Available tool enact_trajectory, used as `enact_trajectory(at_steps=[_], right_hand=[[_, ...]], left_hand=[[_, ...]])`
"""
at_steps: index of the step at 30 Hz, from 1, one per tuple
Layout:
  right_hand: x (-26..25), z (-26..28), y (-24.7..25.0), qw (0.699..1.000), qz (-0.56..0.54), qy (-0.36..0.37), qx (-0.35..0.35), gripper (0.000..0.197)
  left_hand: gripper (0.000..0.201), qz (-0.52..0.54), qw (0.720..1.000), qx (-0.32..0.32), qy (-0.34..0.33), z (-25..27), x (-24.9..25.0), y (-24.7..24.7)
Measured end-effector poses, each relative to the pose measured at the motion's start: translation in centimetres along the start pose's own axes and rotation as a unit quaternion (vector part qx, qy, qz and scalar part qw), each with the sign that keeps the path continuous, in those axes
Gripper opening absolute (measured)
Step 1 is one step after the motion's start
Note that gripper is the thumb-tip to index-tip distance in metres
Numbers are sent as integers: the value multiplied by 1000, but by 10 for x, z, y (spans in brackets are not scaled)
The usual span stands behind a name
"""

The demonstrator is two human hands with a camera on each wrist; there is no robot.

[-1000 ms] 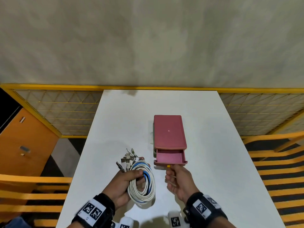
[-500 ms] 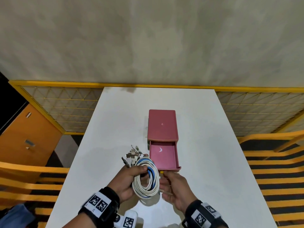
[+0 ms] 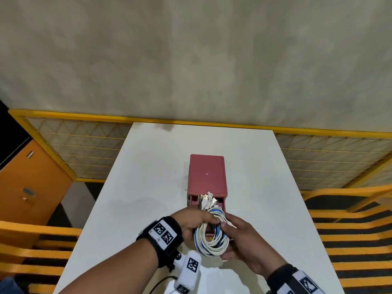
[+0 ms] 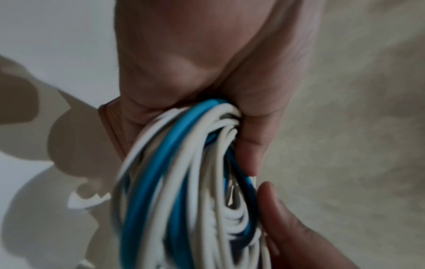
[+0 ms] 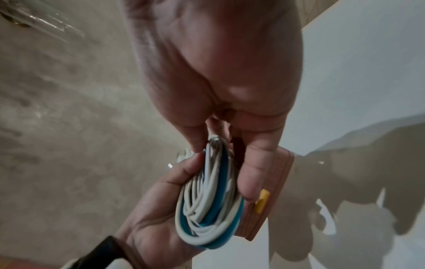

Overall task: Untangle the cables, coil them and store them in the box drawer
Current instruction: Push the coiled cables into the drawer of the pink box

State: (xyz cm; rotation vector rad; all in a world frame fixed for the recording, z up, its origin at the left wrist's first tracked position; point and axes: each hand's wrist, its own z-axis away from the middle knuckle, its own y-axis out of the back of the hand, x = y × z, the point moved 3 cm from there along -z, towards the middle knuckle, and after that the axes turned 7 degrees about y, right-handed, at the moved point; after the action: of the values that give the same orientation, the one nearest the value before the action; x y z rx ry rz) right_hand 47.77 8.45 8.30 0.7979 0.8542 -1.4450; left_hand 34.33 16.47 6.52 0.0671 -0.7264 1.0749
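- Head view: a pink box (image 3: 207, 174) stands in the middle of the white worktop (image 3: 148, 187), its long side running from the far edge toward the near edge.
- Its drawer (image 3: 221, 203) is pulled out toward the near edge and stands open.
- A coil of white and blue cables (image 3: 210, 236) is held over the drawer's front end; its metal plugs (image 3: 207, 199) point into the drawer, just under the lip of the box.
- The left hand (image 3: 192, 222) grips the coil from the left, fingers curled over its upper loops.
- The right hand (image 3: 244, 245) cups the coil from the right and below, thumb on the loops.
- A small yellow knob (image 3: 210, 238) shows through the middle of the coil.
- Left wrist view: the left hand (image 4: 207, 72) has its grip closed round the cables (image 4: 184, 191), thumb and fingers pinching the top of the loops. A finger of the right hand (image 4: 282, 218) presses the coil's right side. The picture is blurred.
- Right wrist view: the right hand (image 5: 218, 81) pinches the top of the coil (image 5: 207, 200) between thumb and fingers, so its grip is on the cables. The left hand (image 5: 151, 209) holds the coil from below. The drawer's front (image 5: 271, 200) and its yellow knob (image 5: 262, 200) lie just beside the coil, touching a right fingertip.
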Motion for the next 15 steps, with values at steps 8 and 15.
enact_trajectory(at_steps=[8,15], right_hand=[[12,-17,4,998,34,-53,20,21],[8,-27,1,996,73,-30,42,20]], left_hand=[[70,-204,972,70,89,-28,5,17],[64,-406,891,198,-33,-18,24,15]])
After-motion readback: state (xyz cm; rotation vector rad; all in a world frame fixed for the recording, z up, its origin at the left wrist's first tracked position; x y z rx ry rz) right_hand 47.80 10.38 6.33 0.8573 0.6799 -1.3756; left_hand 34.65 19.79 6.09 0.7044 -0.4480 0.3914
